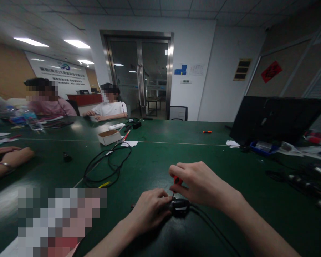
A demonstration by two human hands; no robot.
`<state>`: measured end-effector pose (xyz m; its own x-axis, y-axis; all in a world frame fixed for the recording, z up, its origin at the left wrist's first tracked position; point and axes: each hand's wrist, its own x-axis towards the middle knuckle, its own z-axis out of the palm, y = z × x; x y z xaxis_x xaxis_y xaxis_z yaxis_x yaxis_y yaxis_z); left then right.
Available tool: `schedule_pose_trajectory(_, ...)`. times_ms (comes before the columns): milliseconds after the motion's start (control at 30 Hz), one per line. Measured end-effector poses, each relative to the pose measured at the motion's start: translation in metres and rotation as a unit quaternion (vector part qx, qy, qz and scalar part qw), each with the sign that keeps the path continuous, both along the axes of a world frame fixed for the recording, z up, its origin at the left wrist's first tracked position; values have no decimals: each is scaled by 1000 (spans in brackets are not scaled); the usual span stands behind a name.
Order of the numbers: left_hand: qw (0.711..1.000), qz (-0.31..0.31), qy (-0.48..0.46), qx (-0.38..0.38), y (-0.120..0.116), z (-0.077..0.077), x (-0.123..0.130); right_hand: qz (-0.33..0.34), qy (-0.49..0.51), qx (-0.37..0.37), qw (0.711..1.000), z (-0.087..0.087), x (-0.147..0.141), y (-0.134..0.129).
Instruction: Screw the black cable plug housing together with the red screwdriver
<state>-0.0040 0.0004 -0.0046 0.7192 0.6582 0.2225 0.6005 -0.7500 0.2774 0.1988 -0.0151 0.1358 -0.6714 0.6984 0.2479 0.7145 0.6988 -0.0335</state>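
Note:
My right hand (194, 180) is closed round the red handle of a screwdriver (178, 180), held upright with its shaft pointing down. Its tip meets a glossy black device (180, 207) beside my left fingers. With fingers wrapped round the left part of that device, my left hand (153, 206) presses it on the green table (155, 160). A black cable (214, 223) runs from the device's right end toward the bottom edge. The exact contact point of the tip is too small to tell.
Left of my hands lie a coiled black cable (119, 167), a small open box (109, 137) and a co-worker's hands (17, 157). Another screwdriver (207, 132) lies farther back. A monitor (276, 123) and a blue tray (263, 148) stand at right. Two people sit across.

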Motion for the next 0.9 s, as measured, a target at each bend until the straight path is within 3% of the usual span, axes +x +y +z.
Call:
schedule_pose_trajectory(167, 1000, 3, 9, -5, 0, 0, 0, -18, -16, 19, 1000, 0, -1, 0)
schedule_pose_trajectory(400, 1000, 14, 23, -11, 2, 2, 3, 29, 22, -48, 998, 3, 2, -6)
schedule_pose_trajectory(733, 999, 25, 22, -3, 1, -1, 3, -16, -24, 25, 999, 0, 0, 1)
schedule_pose_trajectory(900, 1000, 15, 5, -11, 0, 4, 2, 26, 12, -15, 999, 2, 1, -4)
